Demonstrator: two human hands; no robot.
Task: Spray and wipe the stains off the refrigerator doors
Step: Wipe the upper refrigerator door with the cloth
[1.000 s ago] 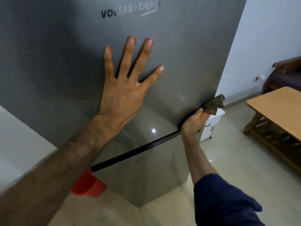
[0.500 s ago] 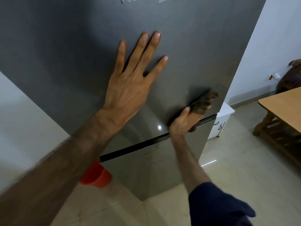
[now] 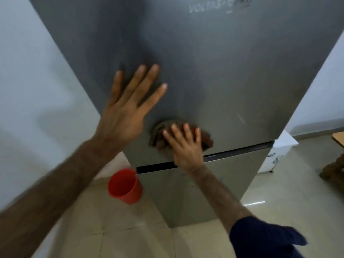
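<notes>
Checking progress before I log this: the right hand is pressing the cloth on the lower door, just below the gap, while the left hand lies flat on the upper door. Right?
Not quite. In the head view the right hand presses the cloth on the upper door, just above the gap, not on the lower door. The left hand does lie flat on the upper door.

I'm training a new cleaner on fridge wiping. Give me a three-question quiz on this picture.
1. True or false: the left hand grips the cloth.
2. Which hand presses the cloth on the upper door? A) left B) right C) both
3. Fill in: a red ___ stands on the floor beside the fridge.

Key: 1. False, it lies flat on the door. 2. B, the right hand. 3. cup.
</notes>
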